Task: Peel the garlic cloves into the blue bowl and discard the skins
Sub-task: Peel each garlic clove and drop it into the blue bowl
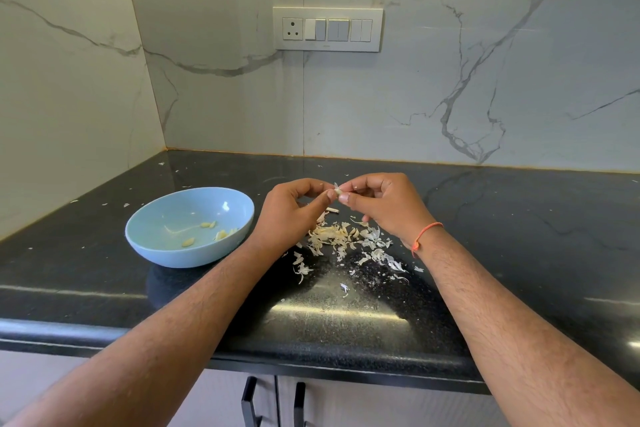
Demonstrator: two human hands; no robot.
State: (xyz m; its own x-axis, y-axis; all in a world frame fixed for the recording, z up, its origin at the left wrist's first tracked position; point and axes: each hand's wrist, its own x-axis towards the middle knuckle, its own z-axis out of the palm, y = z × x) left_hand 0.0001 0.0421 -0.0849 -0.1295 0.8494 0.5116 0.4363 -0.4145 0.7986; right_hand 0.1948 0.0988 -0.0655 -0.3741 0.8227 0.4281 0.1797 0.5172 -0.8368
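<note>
Fingertips of my left hand (pixel 294 208) and right hand (pixel 377 201) pinched one garlic clove (pixel 337 190) above the skins (pixel 343 239), mid-peel; next, I judged: strip it, drop into blue bowl (pixel 152 246)

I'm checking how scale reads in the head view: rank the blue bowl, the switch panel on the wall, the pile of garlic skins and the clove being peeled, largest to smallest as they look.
1. blue bowl
2. switch panel and pile of garlic skins: look alike, and the panel is farther away, so unranked
3. garlic clove, pinched between both hands
</note>
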